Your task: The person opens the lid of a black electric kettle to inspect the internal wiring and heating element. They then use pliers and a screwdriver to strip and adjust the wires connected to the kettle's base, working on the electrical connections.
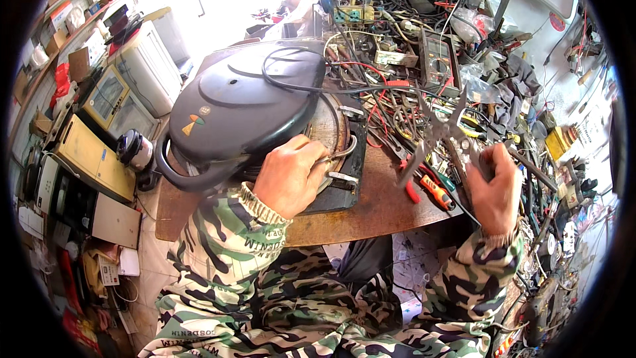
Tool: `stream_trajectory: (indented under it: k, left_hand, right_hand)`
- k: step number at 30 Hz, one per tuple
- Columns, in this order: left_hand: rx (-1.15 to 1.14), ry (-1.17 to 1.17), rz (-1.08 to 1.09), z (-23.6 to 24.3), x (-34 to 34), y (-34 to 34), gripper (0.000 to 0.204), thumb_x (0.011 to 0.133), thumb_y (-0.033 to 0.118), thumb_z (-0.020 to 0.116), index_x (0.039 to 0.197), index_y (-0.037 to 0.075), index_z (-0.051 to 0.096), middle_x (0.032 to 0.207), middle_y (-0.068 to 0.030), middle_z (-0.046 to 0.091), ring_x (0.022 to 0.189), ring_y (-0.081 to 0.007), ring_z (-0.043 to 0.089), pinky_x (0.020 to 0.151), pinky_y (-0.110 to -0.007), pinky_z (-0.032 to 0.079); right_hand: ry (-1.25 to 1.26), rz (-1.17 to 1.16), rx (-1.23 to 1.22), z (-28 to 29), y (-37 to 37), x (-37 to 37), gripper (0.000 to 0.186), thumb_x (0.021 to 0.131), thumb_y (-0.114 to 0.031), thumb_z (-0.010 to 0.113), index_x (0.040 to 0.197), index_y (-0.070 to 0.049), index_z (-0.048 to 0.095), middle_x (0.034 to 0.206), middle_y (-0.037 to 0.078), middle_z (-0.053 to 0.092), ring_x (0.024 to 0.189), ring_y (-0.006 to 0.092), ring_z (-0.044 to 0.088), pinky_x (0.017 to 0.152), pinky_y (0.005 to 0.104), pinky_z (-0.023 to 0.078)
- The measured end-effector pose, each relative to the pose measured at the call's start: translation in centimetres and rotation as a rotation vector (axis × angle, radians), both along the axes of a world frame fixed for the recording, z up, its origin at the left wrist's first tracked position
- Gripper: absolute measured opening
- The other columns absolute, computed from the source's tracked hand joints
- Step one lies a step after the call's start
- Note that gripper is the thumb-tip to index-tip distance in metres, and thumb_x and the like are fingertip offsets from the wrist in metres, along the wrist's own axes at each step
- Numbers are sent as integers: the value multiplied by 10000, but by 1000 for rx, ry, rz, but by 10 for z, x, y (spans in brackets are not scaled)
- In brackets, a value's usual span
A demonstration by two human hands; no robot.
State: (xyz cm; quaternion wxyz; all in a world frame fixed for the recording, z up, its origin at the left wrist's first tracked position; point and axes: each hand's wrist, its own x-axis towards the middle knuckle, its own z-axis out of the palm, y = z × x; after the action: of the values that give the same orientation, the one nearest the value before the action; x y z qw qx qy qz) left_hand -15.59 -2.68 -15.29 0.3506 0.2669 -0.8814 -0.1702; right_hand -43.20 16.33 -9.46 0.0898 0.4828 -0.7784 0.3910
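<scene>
A large black lidded electric baking pan (pixel 245 103) lies on the wooden table in front of me, its loop handle pointing toward me on the left. A worn round metal part (pixel 336 119) shows at its right side, above a dark base. My left hand (pixel 291 176) is closed at that edge, its fingers around a curved metal tube (pixel 344 148); the fingertips are partly hidden. My right hand (pixel 495 189) hovers at the tool heap with curled fingers; what they hold, if anything, is unclear. Grey pliers-like tools (pixel 442 126) beside it are blurred.
An orange-handled screwdriver (pixel 435 191) lies near the front edge of the wooden table (pixel 318 231). Cables, tools and scrap crowd the right side and back. A black power cord (pixel 377 89) crosses from the lid. A white-and-black jar (pixel 136 149) and appliances stand at left.
</scene>
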Motion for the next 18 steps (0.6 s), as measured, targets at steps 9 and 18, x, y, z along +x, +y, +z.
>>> stream_trajectory:
  k: [9,18]
  left_hand:
    - [197,-119,-9,14,0,-15,180,894,129,754,986,-25,733,880,-220,709,807,-401,710,771,-438,564]
    - [109,-117,82,4,-11,-17,237,898,180,745,1005,-31,738,943,-242,728,888,-419,714,797,-453,560]
  right_hand:
    - [-103,105,140,-23,29,46,193,865,-68,767,945,-1,604,779,230,650,731,420,679,642,441,505]
    - [-395,326,36,-66,12,32,244,983,-108,674,1181,33,689,865,159,680,783,200,628,745,375,518]
